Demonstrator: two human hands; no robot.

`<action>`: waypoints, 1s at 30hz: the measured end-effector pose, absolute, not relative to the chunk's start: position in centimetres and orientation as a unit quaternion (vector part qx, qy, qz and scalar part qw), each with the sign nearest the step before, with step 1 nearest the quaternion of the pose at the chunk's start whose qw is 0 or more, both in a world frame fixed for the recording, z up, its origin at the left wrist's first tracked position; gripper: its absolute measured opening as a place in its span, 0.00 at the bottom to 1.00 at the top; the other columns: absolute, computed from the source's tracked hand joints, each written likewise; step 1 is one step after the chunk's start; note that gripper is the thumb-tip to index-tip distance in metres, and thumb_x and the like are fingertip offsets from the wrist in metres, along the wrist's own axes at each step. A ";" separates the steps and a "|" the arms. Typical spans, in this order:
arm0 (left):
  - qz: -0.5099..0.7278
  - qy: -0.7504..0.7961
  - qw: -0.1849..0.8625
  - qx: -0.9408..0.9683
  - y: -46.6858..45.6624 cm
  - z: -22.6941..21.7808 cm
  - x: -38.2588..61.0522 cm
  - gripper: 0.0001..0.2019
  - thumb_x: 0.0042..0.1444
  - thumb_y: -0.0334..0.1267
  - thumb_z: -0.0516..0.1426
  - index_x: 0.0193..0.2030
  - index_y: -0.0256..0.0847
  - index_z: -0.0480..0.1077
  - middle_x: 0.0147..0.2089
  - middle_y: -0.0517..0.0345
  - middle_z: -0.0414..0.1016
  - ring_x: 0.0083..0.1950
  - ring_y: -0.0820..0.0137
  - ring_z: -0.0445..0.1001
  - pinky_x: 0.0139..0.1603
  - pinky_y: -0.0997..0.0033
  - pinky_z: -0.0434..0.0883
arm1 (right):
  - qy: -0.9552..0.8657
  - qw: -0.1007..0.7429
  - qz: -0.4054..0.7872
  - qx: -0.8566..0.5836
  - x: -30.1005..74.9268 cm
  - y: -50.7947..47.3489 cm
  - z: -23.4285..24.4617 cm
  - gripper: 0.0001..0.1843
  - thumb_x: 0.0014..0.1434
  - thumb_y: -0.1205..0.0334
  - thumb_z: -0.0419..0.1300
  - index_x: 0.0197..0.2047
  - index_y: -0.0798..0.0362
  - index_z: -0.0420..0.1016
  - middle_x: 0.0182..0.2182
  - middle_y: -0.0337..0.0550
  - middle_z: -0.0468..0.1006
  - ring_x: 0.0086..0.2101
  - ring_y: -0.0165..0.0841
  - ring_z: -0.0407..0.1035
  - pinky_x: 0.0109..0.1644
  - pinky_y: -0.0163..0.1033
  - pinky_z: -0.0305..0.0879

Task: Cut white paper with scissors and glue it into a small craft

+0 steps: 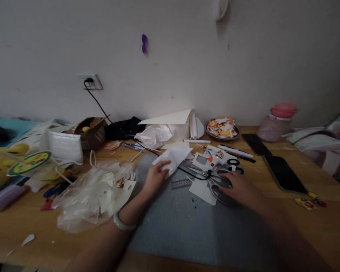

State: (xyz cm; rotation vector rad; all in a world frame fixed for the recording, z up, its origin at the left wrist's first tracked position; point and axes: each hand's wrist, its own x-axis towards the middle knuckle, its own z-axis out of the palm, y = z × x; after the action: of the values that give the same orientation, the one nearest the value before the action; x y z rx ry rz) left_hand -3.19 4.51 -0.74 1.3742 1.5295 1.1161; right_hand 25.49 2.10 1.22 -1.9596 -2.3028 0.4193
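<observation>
My left hand (156,176) pinches the near corner of a white paper sheet (176,155) that lies over the far edge of a grey cutting mat (184,223). My right hand (235,186) rests palm down on a pair of grey scissors (217,186) on the mat, fingers curled over the handles. A white glue gun (207,158) with a small red light lies just beyond the scissors, its black cord running across the paper. A small metal ruler (181,184) lies between my hands, beside a white paper scrap (203,191).
A crumpled clear plastic bag (90,196) with paper bits sits left of the mat. Two dark phones (285,174) lie at the right, a pink-lidded jar (276,122) behind them. A bowl of stickers (222,127), pens (235,151), a cardboard box (91,132) and a wall socket (93,81) are farther back.
</observation>
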 end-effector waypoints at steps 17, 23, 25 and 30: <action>0.469 0.577 0.434 0.508 3.9 -1.1 -2.2 0.18 0.42 0.36 0.57 0.43 0.36 0.74 0.42 0.52 0.77 0.41 0.63 0.72 0.44 0.67 0.67 | -0.766 0.018 0.017 -0.642 19.1 8.9 3.5 0.18 0.61 0.64 0.47 0.52 0.55 0.67 0.40 0.53 0.78 0.41 0.42 0.73 0.39 0.40 0.62; 0.457 0.567 0.442 0.523 3.6 -1.0 -1.7 0.17 0.43 0.33 0.56 0.42 0.36 0.75 0.40 0.54 0.77 0.39 0.66 0.72 0.42 0.68 0.67 | -0.746 0.027 0.045 -0.664 18.0 10.0 3.2 0.25 0.59 0.69 0.47 0.60 0.63 0.55 0.40 0.61 0.77 0.41 0.45 0.72 0.39 0.41 0.62; 0.452 0.559 0.445 0.534 3.6 -1.1 -1.6 0.17 0.43 0.31 0.56 0.42 0.37 0.75 0.42 0.54 0.76 0.40 0.66 0.71 0.43 0.68 0.66 | -0.758 0.057 0.047 -0.648 18.6 8.8 3.2 0.28 0.59 0.66 0.49 0.62 0.63 0.52 0.41 0.59 0.77 0.41 0.44 0.72 0.39 0.41 0.62; 0.438 0.555 0.459 0.538 3.7 -1.3 -1.5 0.19 0.43 0.29 0.55 0.44 0.36 0.73 0.44 0.52 0.76 0.43 0.64 0.71 0.46 0.66 0.66 | -0.767 0.032 0.101 -0.633 22.5 4.5 2.8 0.17 0.56 0.62 0.53 0.48 0.59 0.70 0.46 0.59 0.74 0.45 0.46 0.70 0.45 0.43 0.62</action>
State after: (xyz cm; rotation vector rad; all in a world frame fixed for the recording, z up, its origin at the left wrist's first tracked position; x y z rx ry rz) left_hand -1.51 3.72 -1.28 1.3259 1.3670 1.0790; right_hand 22.51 4.47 2.80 -1.9486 -2.3614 0.3099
